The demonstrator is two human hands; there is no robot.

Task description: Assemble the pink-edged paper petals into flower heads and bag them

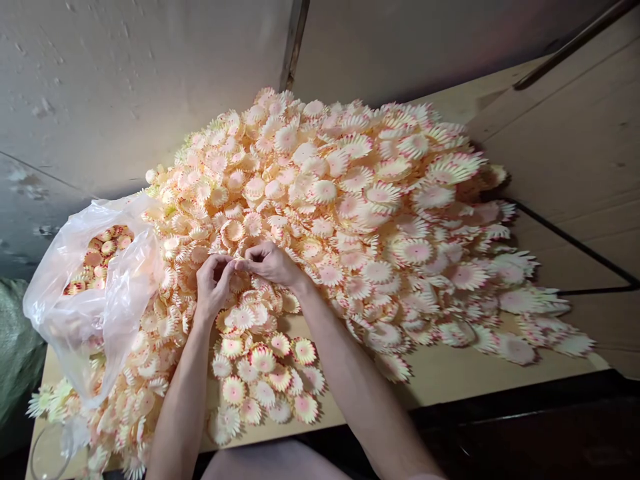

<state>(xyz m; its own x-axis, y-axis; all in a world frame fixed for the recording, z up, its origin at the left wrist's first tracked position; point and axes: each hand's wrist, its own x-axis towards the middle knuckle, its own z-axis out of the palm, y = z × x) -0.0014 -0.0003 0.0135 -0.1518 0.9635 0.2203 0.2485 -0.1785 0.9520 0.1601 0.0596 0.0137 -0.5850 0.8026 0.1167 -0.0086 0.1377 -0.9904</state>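
Observation:
My left hand (214, 283) and my right hand (270, 263) meet fingertip to fingertip over a large heap of artificial flower pieces. Both are closed in a pinch; whatever sits between the fingers is too small and hidden to make out. The flower pieces (323, 192) are pale cream-pink discs with fringed edges, many tipped in red or pink. Between my forearms lies a looser group of flower pieces (263, 359), face up on the wooden tabletop (480, 370).
An open clear plastic bag (55, 287) at the left holds small, tightly curled, red-edged pieces (103, 250). Cardboard (575, 160) stands at the right, a grey wall (150, 80) behind. A round glass-like rim (43, 457) shows at the lower left, a green sack (17, 360) beyond the table.

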